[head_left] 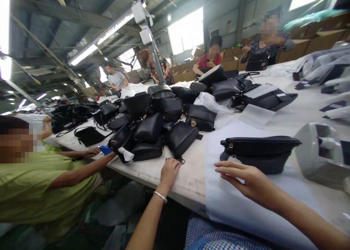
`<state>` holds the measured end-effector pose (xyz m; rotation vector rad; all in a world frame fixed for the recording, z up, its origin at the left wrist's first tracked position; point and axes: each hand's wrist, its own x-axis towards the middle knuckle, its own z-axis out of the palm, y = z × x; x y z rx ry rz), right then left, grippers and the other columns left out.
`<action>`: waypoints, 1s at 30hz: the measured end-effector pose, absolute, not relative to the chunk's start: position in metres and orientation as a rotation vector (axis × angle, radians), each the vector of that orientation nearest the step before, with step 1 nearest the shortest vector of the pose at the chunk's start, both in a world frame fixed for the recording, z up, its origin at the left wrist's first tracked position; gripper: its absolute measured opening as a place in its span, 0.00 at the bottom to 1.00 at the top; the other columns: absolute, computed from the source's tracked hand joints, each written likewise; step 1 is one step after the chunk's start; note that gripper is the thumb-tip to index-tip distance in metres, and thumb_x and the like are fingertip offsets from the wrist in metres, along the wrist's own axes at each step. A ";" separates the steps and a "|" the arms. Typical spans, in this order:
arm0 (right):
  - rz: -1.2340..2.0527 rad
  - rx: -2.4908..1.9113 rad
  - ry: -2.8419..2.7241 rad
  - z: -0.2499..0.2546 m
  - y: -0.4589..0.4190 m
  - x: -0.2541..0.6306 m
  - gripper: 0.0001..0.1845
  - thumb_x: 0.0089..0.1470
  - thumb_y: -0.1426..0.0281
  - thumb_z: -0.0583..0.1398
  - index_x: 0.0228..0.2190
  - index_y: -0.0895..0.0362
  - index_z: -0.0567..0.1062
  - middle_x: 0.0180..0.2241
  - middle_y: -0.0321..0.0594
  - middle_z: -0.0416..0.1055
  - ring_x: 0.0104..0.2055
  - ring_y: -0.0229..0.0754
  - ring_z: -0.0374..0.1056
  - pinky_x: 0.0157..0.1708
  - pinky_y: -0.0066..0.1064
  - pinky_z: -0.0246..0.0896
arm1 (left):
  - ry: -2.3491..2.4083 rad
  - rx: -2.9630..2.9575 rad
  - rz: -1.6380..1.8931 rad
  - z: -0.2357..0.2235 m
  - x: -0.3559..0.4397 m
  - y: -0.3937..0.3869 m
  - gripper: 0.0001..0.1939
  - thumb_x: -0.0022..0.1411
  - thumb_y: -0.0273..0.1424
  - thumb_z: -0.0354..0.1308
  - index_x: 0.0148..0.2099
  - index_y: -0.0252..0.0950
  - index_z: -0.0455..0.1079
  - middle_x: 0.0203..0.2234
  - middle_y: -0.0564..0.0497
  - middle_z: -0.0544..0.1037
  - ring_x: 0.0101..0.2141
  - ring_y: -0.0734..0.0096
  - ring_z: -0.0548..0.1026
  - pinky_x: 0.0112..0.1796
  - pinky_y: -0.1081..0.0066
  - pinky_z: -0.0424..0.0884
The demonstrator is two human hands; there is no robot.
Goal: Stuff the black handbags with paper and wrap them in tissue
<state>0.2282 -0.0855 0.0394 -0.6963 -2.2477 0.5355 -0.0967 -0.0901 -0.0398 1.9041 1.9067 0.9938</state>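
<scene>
My left hand (170, 171), a bangle at its wrist, rests at the table's near edge with its fingers bent down onto a small dark piece (179, 160). A thin dark loop shows beside that piece; its kind is unclear, mostly covered by the fingers. To the right, a black zippered handbag (258, 157) stands upright on a translucent white sheet (218, 191). In front of this bag my right hand (246, 177) hovers, fingers stretched out and holding nothing. Just beyond my left hand lies the nearest black bag (182, 137) of a large heap.
Black bags (149, 128) are piled across the table's middle. A grey tape dispenser (322, 155) stands at right, and wrapped pieces (322, 71) lie behind it. A co-worker in a green shirt (49, 184) reaches in from the left. Other people work across the table.
</scene>
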 end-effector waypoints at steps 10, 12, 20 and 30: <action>1.369 -0.730 -1.777 0.026 -0.087 0.155 0.34 0.51 0.72 0.63 0.59 0.53 0.64 0.42 0.41 0.77 0.31 0.37 0.73 0.32 0.28 0.71 | 1.460 1.778 0.934 0.053 -0.034 -0.116 0.11 0.67 0.38 0.52 0.40 0.38 0.71 0.28 0.54 0.78 0.27 0.73 0.74 0.32 0.75 0.69; 1.479 -0.771 -1.694 0.024 -0.088 0.161 0.22 0.54 0.70 0.61 0.51 0.56 0.73 0.30 0.37 0.77 0.28 0.37 0.72 0.30 0.27 0.70 | 1.444 1.792 0.924 0.066 -0.028 -0.122 0.09 0.65 0.37 0.55 0.39 0.39 0.74 0.30 0.53 0.78 0.26 0.74 0.73 0.31 0.75 0.69; 1.346 -1.018 -1.524 0.030 -0.105 0.200 0.19 0.54 0.64 0.63 0.47 0.55 0.75 0.38 0.41 0.78 0.24 0.35 0.70 0.20 0.25 0.65 | 1.361 1.765 0.972 0.067 -0.005 -0.119 0.07 0.63 0.35 0.59 0.40 0.40 0.76 0.33 0.51 0.80 0.31 0.70 0.78 0.35 0.73 0.72; 0.902 -1.022 -1.700 0.042 -0.107 0.230 0.09 0.56 0.65 0.63 0.40 0.52 0.80 0.33 0.39 0.75 0.35 0.40 0.70 0.35 0.30 0.66 | 1.091 1.349 0.927 0.072 0.039 -0.098 0.12 0.57 0.34 0.64 0.40 0.35 0.67 0.21 0.53 0.78 0.20 0.74 0.74 0.25 0.75 0.71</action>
